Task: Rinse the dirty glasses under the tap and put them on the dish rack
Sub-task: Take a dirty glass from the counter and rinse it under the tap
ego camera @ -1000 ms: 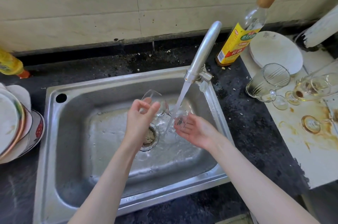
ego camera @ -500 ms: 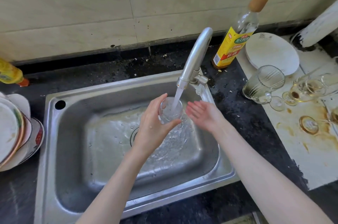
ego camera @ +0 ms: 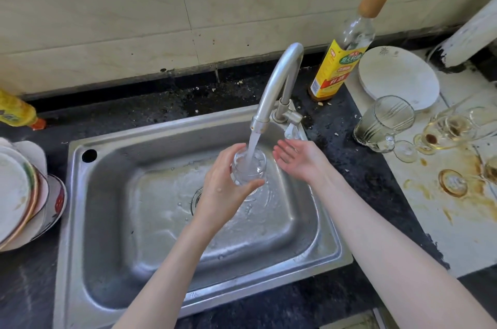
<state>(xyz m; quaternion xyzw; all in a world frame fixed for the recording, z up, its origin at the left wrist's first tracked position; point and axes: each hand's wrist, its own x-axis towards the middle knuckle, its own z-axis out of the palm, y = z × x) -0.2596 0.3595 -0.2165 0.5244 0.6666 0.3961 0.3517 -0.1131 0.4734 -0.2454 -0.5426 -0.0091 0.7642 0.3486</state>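
**Clear glass held mouth-up under the running tap**

Glass is the material at the centre here: a small clear tumbler (ego camera: 248, 167) sits upright in the left hand (ego camera: 226, 188), whose fingers and thumb wrap round its wall from the side and below. It is held over the steel sink (ego camera: 113, 221), directly beneath the spout of the tap (ego camera: 277, 86), so the stream (ego camera: 252, 145) falls straight into its open mouth; that placement lets the water fill and flush the inside, and any overflow lands in the basin near the drain.

The right hand (ego camera: 301, 159) hovers just beside the glass, palm up, fingers relaxed and holding nothing. It appears ready either to steady the glass or to rub its rim.

On the pale, stained tabletop (ego camera: 443, 221) to the right wait more dirty glasses: a ribbed mug (ego camera: 382, 124) lying on its side and several stemmed ones (ego camera: 443, 129) tipped over, with brown residue around them. Keeping them near the sink shortens each reach. A stack of plates (ego camera: 18, 194) stands at the left. No dish rack can be made out in this view.
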